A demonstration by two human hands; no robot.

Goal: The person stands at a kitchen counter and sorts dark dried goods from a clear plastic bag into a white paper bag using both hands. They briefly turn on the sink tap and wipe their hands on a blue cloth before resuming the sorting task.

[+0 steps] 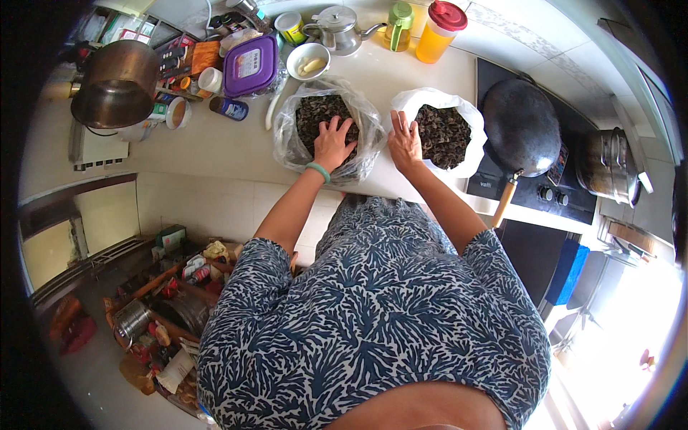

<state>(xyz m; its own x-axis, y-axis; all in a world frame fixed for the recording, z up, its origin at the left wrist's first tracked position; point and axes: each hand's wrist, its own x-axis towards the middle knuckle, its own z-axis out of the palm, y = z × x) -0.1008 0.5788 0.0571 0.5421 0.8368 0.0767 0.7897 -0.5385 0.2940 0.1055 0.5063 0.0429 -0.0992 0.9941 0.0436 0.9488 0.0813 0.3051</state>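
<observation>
My left hand (333, 144), with a green bangle at its wrist, lies spread over dark dried pieces (314, 110) that look like wood ear fungus. They fill a clear plastic bag (287, 145) on the counter. To the right stands a white plastic bag (475, 141), its rim rolled wide, holding similar dark dried pieces (445, 137). Against that bag's left rim rests my right hand (405, 141), fingers extended and slightly apart. Its palm is turned away, and no held thing shows. Loose plastic of the clear bag reaches into the gap between both hands.
Behind the bags stand a bowl (308, 62), a metal teapot (344, 32), an oil jug (399, 28) and a red-lidded pitcher (442, 32). A purple-lidded box (251, 66) and a pot (114, 83) are left. An upturned wok (520, 128) covers part of the cooktop (484, 185).
</observation>
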